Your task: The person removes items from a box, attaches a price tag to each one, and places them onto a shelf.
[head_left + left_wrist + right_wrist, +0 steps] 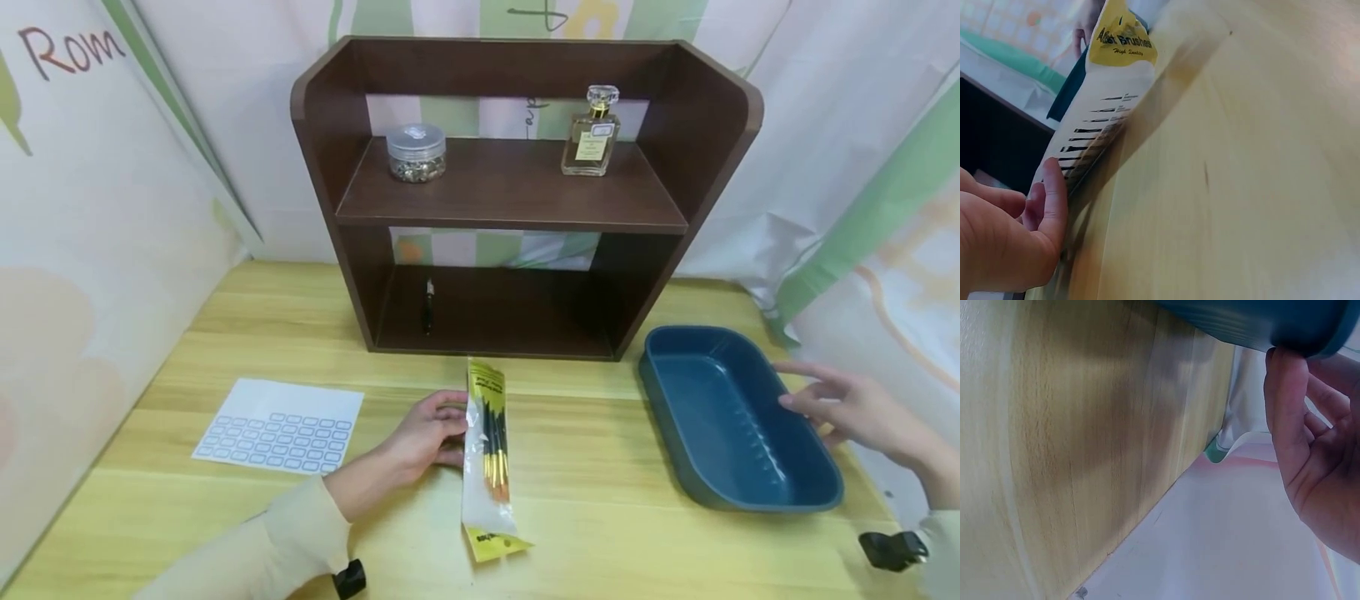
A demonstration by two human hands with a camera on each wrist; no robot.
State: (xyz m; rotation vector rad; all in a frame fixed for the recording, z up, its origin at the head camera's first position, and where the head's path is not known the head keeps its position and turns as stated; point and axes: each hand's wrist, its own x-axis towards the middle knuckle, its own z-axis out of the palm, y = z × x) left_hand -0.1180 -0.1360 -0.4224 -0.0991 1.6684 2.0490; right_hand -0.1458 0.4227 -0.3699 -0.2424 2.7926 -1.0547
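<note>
My left hand point(427, 440) grips the left edge of a clear pack of paintbrushes point(495, 450) with yellow ends, near the middle of the table. The pack stands tilted, its lower end toward me. In the left wrist view, my left fingers point(1054, 194) are at the printed white back of the pack point(1107, 87). Over on the right, my right hand point(862, 408) holds the right rim of a dark blue plastic basin point(720, 417), thumb over the rim. The right wrist view has fingertips point(1288, 369) against the basin's outer side point(1260, 325).
A dark brown two-tier shelf point(510, 187) stands at the back. It bears a lidded clear jar point(417, 154), a perfume bottle point(591, 137) and, below, a black pen point(428, 307). A sheet of blue-bordered labels point(281, 425) lies left. Curtains point(120, 208) hang around the table.
</note>
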